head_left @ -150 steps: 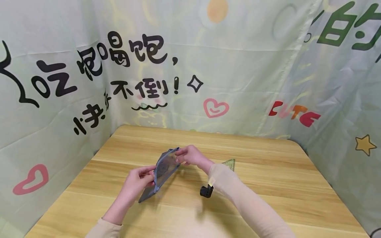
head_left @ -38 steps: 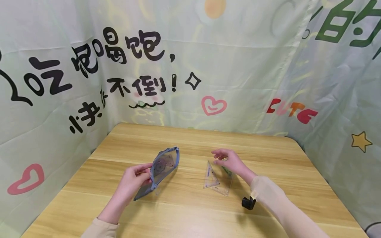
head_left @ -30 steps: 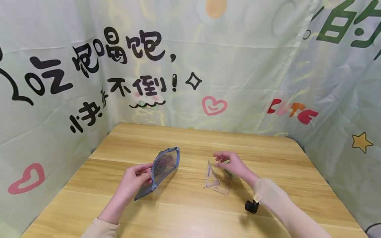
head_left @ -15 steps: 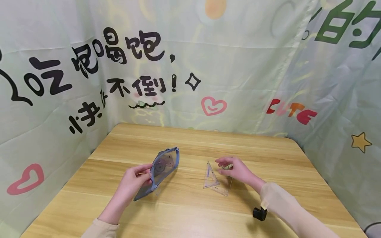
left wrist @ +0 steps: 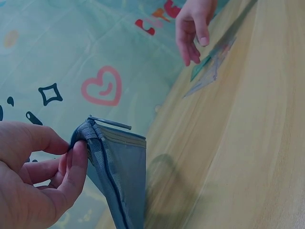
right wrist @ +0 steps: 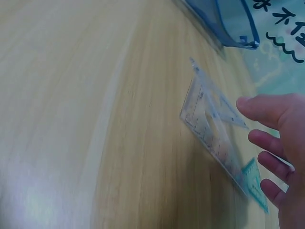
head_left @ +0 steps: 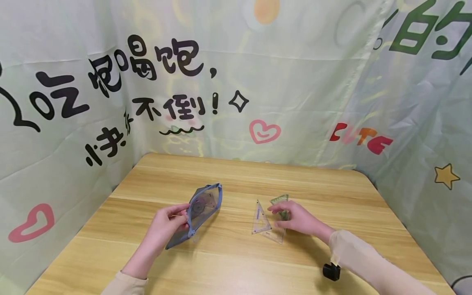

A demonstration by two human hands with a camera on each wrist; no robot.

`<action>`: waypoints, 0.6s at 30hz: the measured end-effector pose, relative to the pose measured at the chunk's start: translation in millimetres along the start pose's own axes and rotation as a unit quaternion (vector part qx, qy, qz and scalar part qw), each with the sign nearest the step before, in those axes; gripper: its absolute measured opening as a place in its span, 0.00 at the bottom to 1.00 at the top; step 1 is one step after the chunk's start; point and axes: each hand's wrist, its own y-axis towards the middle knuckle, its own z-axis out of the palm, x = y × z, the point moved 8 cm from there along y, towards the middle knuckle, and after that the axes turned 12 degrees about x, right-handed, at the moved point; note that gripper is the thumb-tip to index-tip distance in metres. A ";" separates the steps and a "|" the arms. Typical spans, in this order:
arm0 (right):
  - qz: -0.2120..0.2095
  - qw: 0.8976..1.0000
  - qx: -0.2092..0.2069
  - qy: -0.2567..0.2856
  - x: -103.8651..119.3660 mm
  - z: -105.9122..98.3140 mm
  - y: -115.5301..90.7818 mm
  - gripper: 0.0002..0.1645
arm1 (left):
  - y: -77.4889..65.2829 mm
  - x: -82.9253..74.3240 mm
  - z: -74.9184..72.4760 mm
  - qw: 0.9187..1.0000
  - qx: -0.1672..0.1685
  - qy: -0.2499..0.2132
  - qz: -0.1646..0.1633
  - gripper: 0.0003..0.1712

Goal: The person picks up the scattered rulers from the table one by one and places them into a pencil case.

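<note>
A blue mesh zip pouch [head_left: 203, 207] stands tilted at the table's left-middle, its mouth spread wide. My left hand [head_left: 167, 221] pinches the near side of its rim between thumb and fingers, as the left wrist view also shows. Something with a round pattern shows inside, too unclear to name. Above the set squares hovers my right hand [head_left: 302, 219], fingers loosely bent with nothing between them. A clear triangular set square [right wrist: 219, 102] overlaps a larger clear one [right wrist: 195, 117]. Behind, partly hidden by the right hand, lies a green set square [head_left: 279, 199].
All of this is on a wood-grain table [head_left: 221, 262]. Printed cloth walls [head_left: 302, 90] rise along its back and sides. A small black device [head_left: 331, 271] hangs from the right sleeve [head_left: 365, 258].
Five seconds ago the right hand held the pouch rim too, and no clear set squares showed. Lately it has drifted right and nearer me, uncovering the green set square. The left hand stays put.
</note>
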 end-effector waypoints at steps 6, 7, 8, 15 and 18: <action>0.006 0.999 0.011 -0.038 0.2 1.8 -2.5 0.25 | 0.1 0.9 0.1 1.000 -0.002 0.003 -0.002 0.24; 0.003 0.999 0.011 -0.042 0.3 1.8 -3.2 0.25 | 0.3 1.1 0.1 1.000 -0.002 0.004 -0.003 0.24; 0.002 0.999 0.010 -0.042 0.4 1.6 -3.9 0.25 | 0.5 1.4 0.0 1.000 -0.002 0.004 -0.003 0.24; -0.011 0.998 0.024 -0.052 -1.3 3.3 -8.8 0.26 | 1.3 3.0 0.4 1.000 -0.002 0.002 -0.005 0.24; -0.016 0.998 0.030 -0.061 -1.5 4.2 -11.2 0.27 | 1.3 3.1 0.4 1.000 -0.002 0.002 -0.006 0.24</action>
